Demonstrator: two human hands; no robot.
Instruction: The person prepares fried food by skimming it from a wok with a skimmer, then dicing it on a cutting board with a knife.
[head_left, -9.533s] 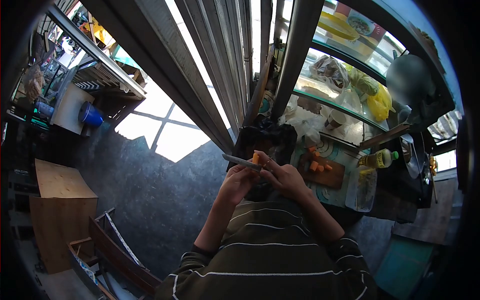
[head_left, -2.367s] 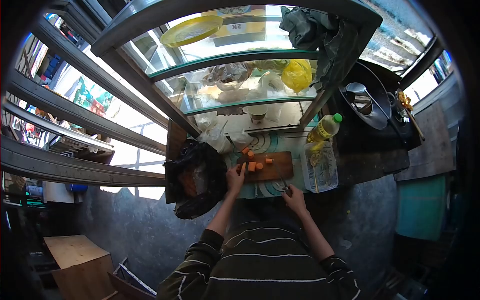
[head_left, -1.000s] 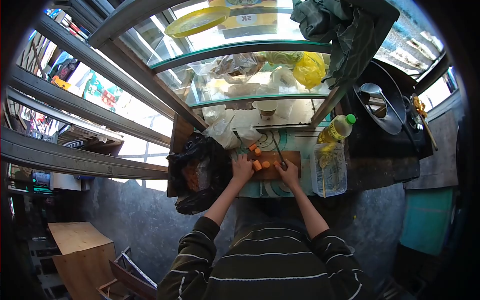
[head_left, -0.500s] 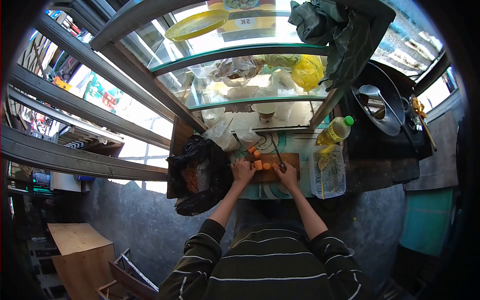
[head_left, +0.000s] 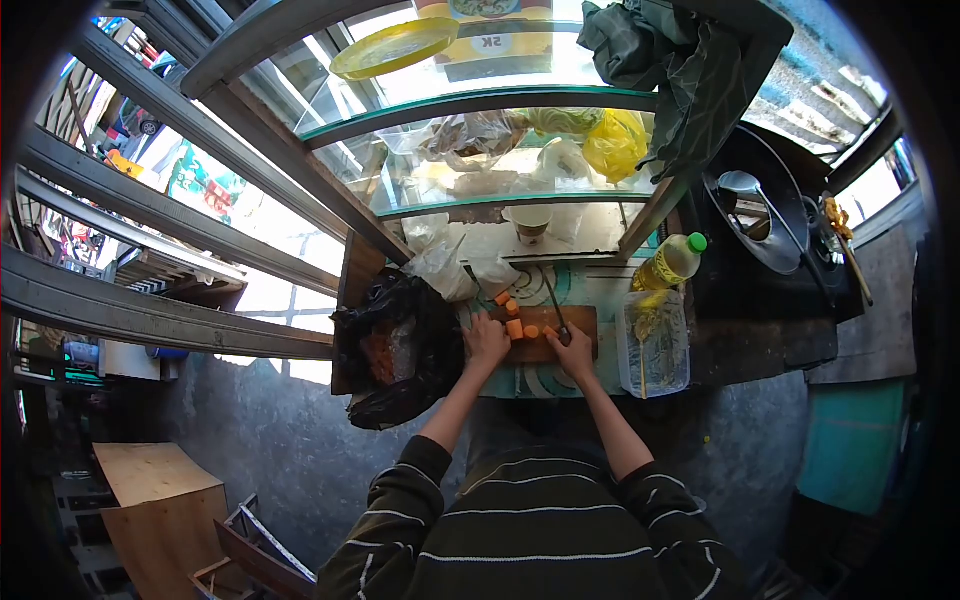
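Observation:
My right hand (head_left: 572,354) is closed round the dark handle of a knife (head_left: 555,302), whose blade points away over the cutting board (head_left: 577,320). My left hand (head_left: 487,342) rests at the board's left end, fingers stretched forward and a little apart, with nothing visible in its grip. Between both hands lie several orange carrot pieces (head_left: 515,329), some on the board and some just beyond its far edge. Left of my left hand sits an open black plastic bag (head_left: 432,335) with orange and clear contents that I cannot make out well.
A clear plastic tub (head_left: 680,345) and a green-capped bottle (head_left: 670,262) of yellow liquid stand at right. Farther right is a wok (head_left: 785,235) with a ladle. Ahead rises a glass display case (head_left: 480,100); a white plastic bag (head_left: 450,272) lies before it.
The view has shifted very slightly. Both hands, the knife and the carrot pieces stay in nearly the same places.

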